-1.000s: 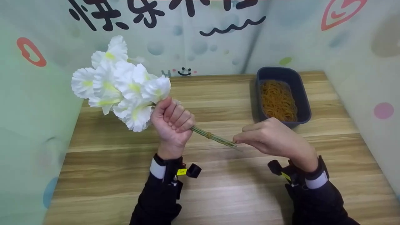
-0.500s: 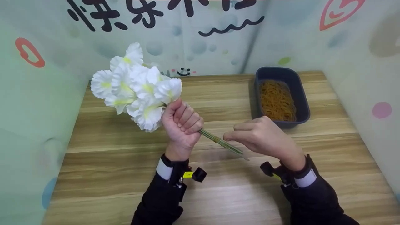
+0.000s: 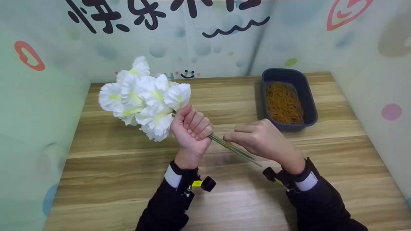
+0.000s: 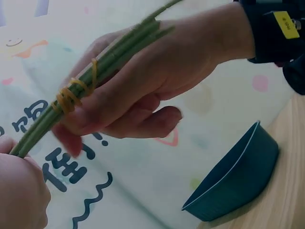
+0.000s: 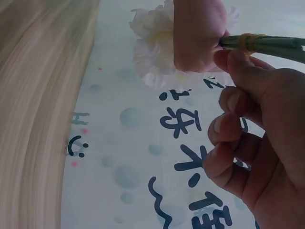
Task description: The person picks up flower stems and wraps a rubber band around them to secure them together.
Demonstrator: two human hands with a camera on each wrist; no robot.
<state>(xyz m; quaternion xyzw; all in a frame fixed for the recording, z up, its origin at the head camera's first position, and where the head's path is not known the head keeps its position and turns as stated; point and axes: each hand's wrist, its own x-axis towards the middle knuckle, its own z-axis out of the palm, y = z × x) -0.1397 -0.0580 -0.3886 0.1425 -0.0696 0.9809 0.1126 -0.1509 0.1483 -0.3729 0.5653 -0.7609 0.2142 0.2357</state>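
My left hand (image 3: 192,136) grips the green stems of a bunch of white artificial flowers (image 3: 141,99), just below the blooms, which tilt to the upper left. Past the fist the bare stems (image 4: 119,52) slant down to the right. An amber rubber band (image 4: 70,99) is wound around them in several turns, one looser turn lying nearer the stem ends. Thumb and forefinger of my right hand (image 3: 263,139) pinch at the band against the stems. The other fingers of this hand are loosely curled, as the right wrist view shows.
A dark blue plastic box (image 3: 310,112) stands at the back right of the wooden table (image 3: 128,189), holding a heap of rubber bands (image 3: 284,104). Printed backdrop walls (image 3: 192,51) close off the back and both sides.
The left hand has shifted right and slightly down with the flowers. My right hand has moved left, from the stem ends up to the rubber band.
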